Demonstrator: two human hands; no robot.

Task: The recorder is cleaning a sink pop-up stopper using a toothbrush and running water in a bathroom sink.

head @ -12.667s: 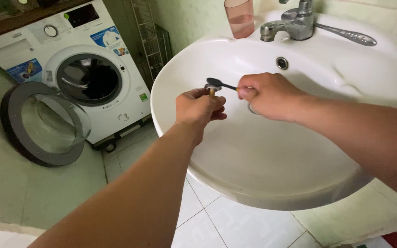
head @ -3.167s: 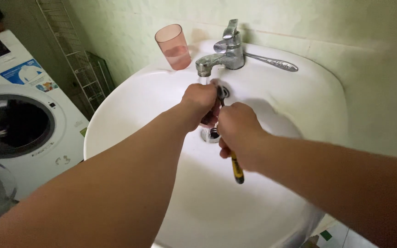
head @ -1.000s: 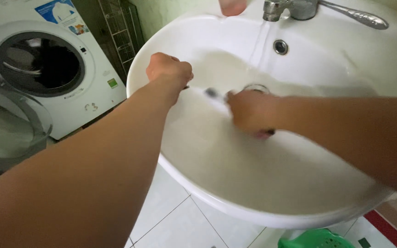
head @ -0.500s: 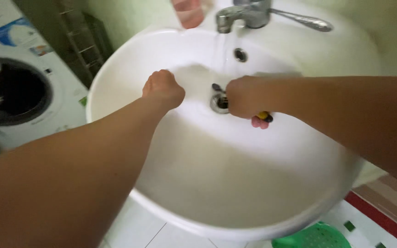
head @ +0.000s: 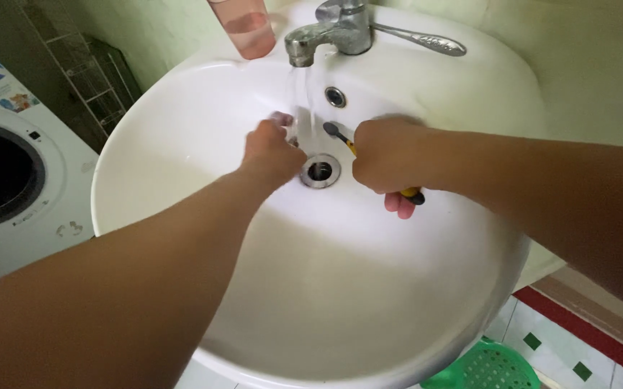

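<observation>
1. At the far left stands a white front-loading washing machine (head: pixel 9 194), its round dark drum opening showing; behind it leans a thin wire rack (head: pixel 84 72) against a pale green wall.
2. A wide, smooth white ceramic basin (head: pixel 182 94) fills the middle of the view, glossy and rounded.
3. My left hand (head: pixel 272 153) is curled into a loose fist just left of the metal drain (head: pixel 319 171). My fingertips pinch something small under the running water; it is too blurred to tell what it is.
4. On the back rim sits a translucent pink plastic cup (head: pixel 246 29), beside a dull chrome tap (head: pixel 329 29) with a long lever. A thin stream falls from its spout.
5. My right hand (head: pixel 387 155) is clenched around a small brush (head: pixel 340 133): dark bristled head poking out near the stream, yellow-and-black handle end showing below my fingers.
6. I judge this to be the rinsing step. The next move calls for holding the brush head and the small piece steadily in the stream, directly above the drain.
7. At lower right, a green plastic basket (head: pixel 488 367) sits on white floor tiles with a red border.
</observation>
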